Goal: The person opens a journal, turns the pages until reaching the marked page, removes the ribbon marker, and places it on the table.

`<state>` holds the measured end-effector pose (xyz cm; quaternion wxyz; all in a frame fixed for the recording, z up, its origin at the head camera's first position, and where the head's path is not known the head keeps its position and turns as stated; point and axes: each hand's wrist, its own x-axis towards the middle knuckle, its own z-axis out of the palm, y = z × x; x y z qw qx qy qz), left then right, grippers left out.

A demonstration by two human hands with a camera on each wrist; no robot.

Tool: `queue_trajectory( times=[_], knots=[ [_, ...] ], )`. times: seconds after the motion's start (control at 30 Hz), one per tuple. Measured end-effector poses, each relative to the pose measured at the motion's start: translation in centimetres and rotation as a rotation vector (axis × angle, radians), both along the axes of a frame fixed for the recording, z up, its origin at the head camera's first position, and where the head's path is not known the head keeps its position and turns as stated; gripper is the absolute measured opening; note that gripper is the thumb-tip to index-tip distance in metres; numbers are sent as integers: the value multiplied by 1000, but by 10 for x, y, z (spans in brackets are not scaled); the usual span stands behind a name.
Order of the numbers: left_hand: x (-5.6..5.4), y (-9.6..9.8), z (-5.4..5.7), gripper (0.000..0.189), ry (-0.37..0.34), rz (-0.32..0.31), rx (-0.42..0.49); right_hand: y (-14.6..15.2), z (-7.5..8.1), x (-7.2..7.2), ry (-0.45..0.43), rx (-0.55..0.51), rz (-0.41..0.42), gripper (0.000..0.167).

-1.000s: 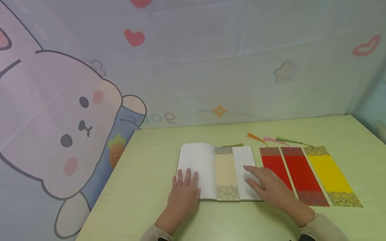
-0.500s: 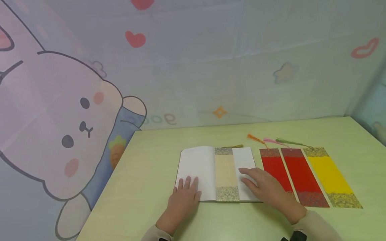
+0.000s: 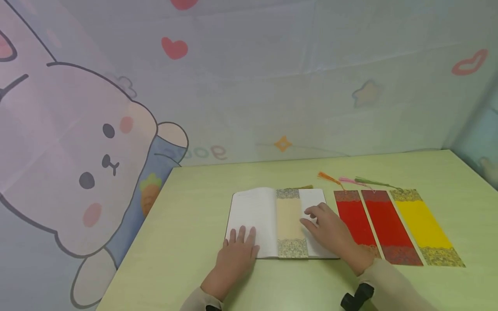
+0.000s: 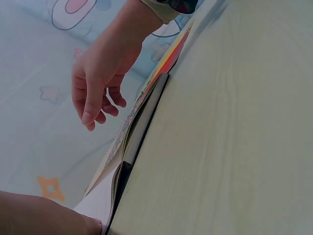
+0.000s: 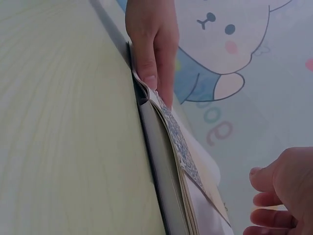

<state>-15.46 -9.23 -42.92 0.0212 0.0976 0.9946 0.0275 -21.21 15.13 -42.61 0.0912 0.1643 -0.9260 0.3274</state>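
Observation:
An open notebook with white pages lies on the table. A cream bookmark with patterned ends lies along the right page beside the fold, its olive tassel sticking out past the top edge. My left hand rests flat on the lower left page, fingers straight. Over the right page hovers my right hand, thumb and fingertips near the bookmark's right edge. In the left wrist view that same right hand is raised above the pages, fingers loosely bent and holding nothing.
To the right of the notebook lie two red bookmarks and a yellow bookmark, with orange, pink and green tassels at their tops. The pale green table ends at a cloth backdrop printed with a rabbit.
My right hand has moved left and slightly up over the right page, toward the cream bookmark, and its fingers have bent more. The left hand has slid slightly down the page.

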Motion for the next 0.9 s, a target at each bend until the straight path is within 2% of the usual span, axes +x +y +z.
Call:
queue_trajectory(
  times=[0.17, 0.3, 0.5, 0.7, 0.8, 0.9],
  knots=[
    [1, 1, 3, 48, -7, -6, -5, -5, 0, -4, -64, 39, -25, 28],
    [0, 0, -1, 48, 8, -10, -13, -9, -1, -7, -137, 102, -59, 34],
    [-1, -1, -4, 48, 24, -13, -25, -20, 1, -11, -217, 209, -134, 59],
    [-1, 0, -5, 48, 35, -9, -39, -32, 1, -14, -297, 243, -221, 80],
    [-1, 0, -6, 47, 44, -10, -36, -36, 1, -13, -317, 252, -240, 82],
    [0, 0, -7, 47, 64, -15, -28, -40, 0, -11, -316, 253, -231, 75]
  ],
)
